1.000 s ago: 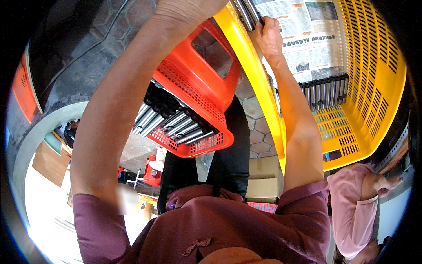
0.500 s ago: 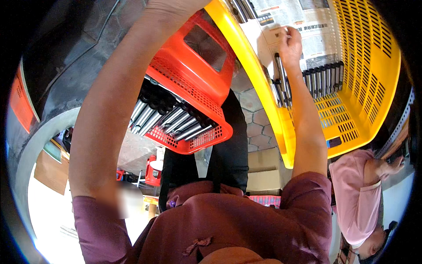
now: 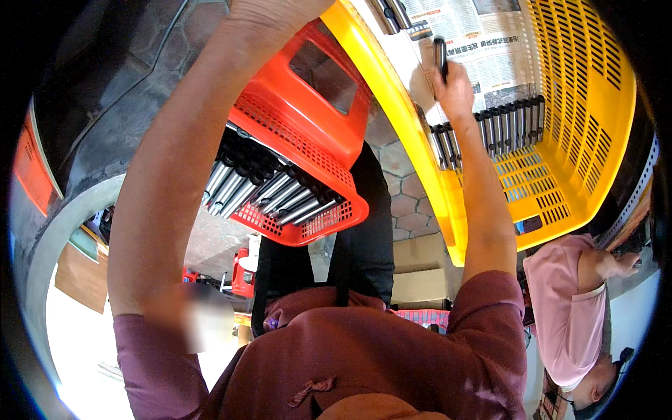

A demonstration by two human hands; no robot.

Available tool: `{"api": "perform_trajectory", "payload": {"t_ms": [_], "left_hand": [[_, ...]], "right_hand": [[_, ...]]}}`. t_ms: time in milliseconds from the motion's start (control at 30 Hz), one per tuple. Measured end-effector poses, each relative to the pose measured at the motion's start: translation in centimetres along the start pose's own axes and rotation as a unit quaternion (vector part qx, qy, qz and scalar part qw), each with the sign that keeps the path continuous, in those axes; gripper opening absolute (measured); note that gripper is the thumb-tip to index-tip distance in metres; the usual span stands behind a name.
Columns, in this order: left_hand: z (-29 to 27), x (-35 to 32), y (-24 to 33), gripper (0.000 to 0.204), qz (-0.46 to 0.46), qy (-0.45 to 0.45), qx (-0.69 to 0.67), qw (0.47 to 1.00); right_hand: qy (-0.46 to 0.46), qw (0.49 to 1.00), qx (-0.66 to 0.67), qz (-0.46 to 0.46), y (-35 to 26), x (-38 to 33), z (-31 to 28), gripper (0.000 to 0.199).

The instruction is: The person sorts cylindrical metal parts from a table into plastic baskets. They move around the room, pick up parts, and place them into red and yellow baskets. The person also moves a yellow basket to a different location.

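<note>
The left hand (image 3: 269, 10) reaches up past the top edge of the view, at the upper rim of the red crate (image 3: 308, 133). Only the wrist and heel show, so whether it grips the rim or merely rests there cannot be told. Inside that crate lie metal tubes with black ends (image 3: 262, 189), packed side by side, their long axes running from lower left to upper right, black ends uppermost.

Between the two crates a strip of paved floor (image 3: 399, 182) shows, with cardboard boxes (image 3: 420, 269) lower down.

Further right, the right hand (image 3: 455, 87) is closed around a black rod (image 3: 440, 57). The rod stands nearly upright in the picture, its free end pointing away from the person, toward the far wall of the yellow crate (image 3: 595, 119). It sits over the newspaper (image 3: 483, 42) that lines the crate bottom. Just below the hand, touching or nearly touching the wrist, a row of dark rods (image 3: 490, 133) lies packed side by side, each with its long axis roughly parallel to the held rod. More rods (image 3: 395, 14) lie at the top edge. The right hand is plainly the nearer one to this row; the left is well apart from it.

At the far right another person in a pink shirt (image 3: 567, 315) works nearby.
</note>
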State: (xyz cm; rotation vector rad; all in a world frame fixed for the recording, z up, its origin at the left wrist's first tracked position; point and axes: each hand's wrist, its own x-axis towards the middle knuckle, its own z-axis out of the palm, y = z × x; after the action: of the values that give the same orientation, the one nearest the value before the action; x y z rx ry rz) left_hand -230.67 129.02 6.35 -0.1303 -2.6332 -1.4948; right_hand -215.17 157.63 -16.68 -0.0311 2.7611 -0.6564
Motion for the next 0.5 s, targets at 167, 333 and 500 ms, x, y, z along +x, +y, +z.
{"api": "perform_trajectory", "payload": {"t_ms": [167,333,500], "left_hand": [[0.1,0.0,0.1,0.022,0.003,0.003,0.013,1.000],[0.2,-0.1,0.5,0.022,0.005,-0.002,0.012,1.000],[0.1,-0.5,1.1,0.019,-0.053,-0.013,-0.010,0.998]], "right_hand": [[0.094,0.976,0.076,-0.180,-3.1,10.8,0.2,0.037],[-0.010,0.995,0.086,-0.054,-5.7,13.6,0.8,0.029],[0.062,0.985,0.153,-0.042,-5.1,11.3,0.9,0.048]]}}
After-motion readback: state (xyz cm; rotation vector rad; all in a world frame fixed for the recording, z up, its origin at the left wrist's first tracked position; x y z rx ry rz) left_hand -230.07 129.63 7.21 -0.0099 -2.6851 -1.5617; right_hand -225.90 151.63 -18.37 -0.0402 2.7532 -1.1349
